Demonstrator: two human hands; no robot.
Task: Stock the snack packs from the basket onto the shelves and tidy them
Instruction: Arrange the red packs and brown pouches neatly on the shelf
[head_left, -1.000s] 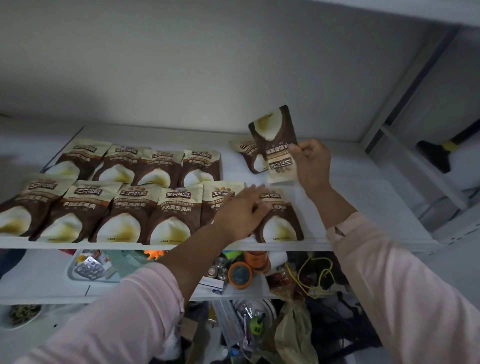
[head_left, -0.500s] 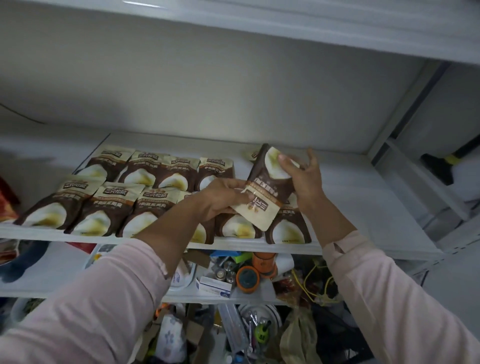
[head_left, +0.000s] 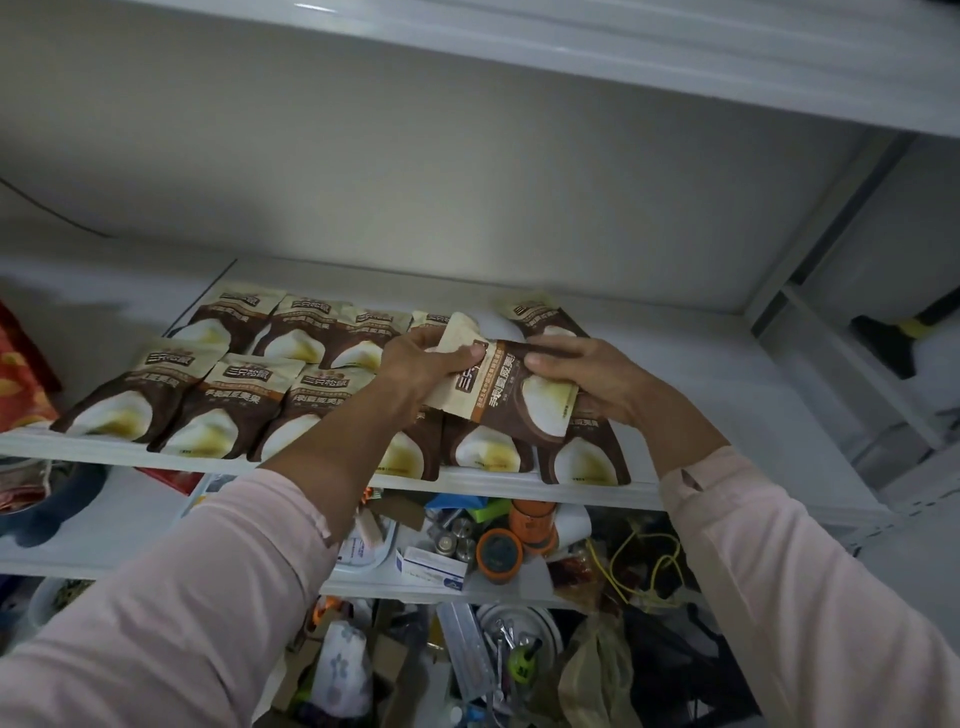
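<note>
Held above the front row (head_left: 218, 415) on the shelf (head_left: 727, 410): one snack pack (head_left: 511, 397), left hand (head_left: 423, 364) pinching its tan top, right hand (head_left: 592, 382) clasping its brown bottom. Lies crosswise, long axis left to right; likely needs turning front-to-back, with bare shelf nearer the right hand.

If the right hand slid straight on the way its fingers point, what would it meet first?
Probably the left hand, gripping the other end of the same brown-and-cream foil snack pack the right hand holds; depth unclear.

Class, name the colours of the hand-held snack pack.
The snack pack is brown and cream; head view.
</note>
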